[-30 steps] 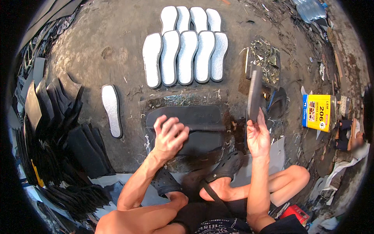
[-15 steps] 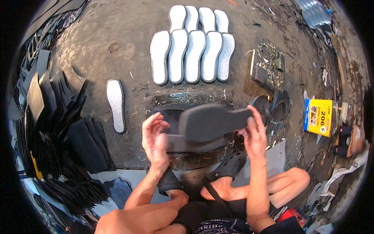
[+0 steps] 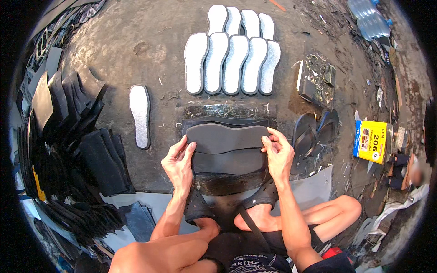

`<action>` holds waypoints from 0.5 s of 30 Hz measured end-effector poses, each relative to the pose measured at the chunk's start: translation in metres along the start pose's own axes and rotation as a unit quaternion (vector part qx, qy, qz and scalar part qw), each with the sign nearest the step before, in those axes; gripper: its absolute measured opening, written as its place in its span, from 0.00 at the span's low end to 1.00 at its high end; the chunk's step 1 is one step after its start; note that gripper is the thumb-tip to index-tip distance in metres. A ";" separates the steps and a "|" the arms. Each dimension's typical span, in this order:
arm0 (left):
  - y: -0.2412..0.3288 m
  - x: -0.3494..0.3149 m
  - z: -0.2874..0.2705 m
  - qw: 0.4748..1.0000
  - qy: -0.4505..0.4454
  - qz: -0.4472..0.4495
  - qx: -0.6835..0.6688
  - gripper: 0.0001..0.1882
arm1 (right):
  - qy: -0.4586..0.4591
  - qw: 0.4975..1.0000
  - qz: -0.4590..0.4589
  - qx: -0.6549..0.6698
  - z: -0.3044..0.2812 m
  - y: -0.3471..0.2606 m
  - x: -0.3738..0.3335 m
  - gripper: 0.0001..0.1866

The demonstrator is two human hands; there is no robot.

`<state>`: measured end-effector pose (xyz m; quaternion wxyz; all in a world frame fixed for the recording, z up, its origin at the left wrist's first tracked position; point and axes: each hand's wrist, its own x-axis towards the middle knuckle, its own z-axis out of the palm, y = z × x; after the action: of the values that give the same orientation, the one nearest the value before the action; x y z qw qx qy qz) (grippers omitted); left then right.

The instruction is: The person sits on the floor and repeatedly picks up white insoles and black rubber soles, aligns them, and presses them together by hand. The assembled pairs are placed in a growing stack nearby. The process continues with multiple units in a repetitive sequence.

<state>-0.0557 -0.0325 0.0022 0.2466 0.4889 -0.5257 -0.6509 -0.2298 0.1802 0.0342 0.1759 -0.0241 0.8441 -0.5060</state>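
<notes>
Both hands hold one dark grey rubber sheet [image 3: 226,138], lying flat and crosswise just in front of the person, centre of view. Left hand [image 3: 179,164] at the sheet's left end, fingers curled over the edge, thumb on top, pinching it. Right hand [image 3: 278,153] at the right end, same pinch, fingertips on the upper surface. The sheet sits on top of a second dark sheet [image 3: 227,161] and more layers under that, stacked on a dark work board [image 3: 226,111] on the ground.

Far of the stack: two rows of pale grey insoles [image 3: 232,63] laid side by side, touching, the far row shorter. One single insole [image 3: 139,116] lies alone to the left, well apart from the rows.

Far left and near left: big heap of black cut rubber pieces [image 3: 68,136], fanned out and overlapping.

Right of the stack: pair of black flip-flops [image 3: 314,132], just beside the right hand. Farther right, a yellow and blue tin [image 3: 372,141]. Far of the flip-flops, a dirty flat box with scraps [image 3: 317,77]. Plastic bottles [image 3: 371,18] at far right corner.

The person sits on the ground [image 3: 136,41], bare knees and feet near the lower edge, black sandals on. Ground is grey, stained concrete.
</notes>
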 end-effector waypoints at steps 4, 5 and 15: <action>-0.004 0.003 0.000 0.999 -0.009 0.028 0.042 0.21 | 0.010 1.000 -0.015 -0.007 0.002 0.004 0.002 0.19; -0.005 0.003 0.000 0.999 -0.010 0.027 0.043 0.22 | 0.009 1.000 -0.010 -0.007 0.003 0.004 0.003 0.19; -0.004 0.007 -0.001 0.995 -0.013 0.051 0.084 0.20 | 0.010 1.000 0.008 0.019 0.008 0.010 0.007 0.19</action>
<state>-0.0571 -0.0375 -0.0045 0.2312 0.4718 -0.6058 -0.5974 -0.2327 0.1767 0.0202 0.1718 -0.0090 0.8362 -0.5208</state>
